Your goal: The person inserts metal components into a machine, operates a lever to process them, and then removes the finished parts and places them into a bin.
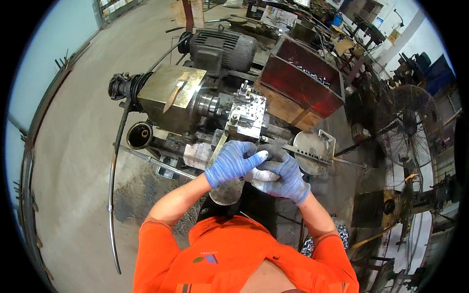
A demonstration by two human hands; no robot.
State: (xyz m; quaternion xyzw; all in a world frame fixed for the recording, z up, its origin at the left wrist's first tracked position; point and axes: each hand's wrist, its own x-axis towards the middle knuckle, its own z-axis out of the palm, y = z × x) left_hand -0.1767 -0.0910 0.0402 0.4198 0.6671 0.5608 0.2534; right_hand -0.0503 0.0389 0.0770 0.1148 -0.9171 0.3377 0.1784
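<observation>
Both my hands, in blue-grey knit gloves, meet in front of a small lathe point(246, 117). My left hand point(233, 162) has its fingers curled inward, with the thumb stretched across toward the right. Against it lies my right hand point(288, 177), its darkened fingers bent over toward the left. Pale patches show between the hands; whether these are glove palms or a held thing I cannot make out. Just beyond them is the lathe's metal tool slide, facing a shiny spindle point(207, 104). A wooden-handled tool point(172, 98) rests on the brass-coloured headstock cover point(188, 78).
Behind the lathe stand a grey motor point(222, 51) and a red metal bin point(298, 88) with small metal parts. A perforated bar point(312, 155) crosses a round plate point(305, 144) at right. A long rod point(111, 195) hangs at left; a fan point(408, 122) stands far right.
</observation>
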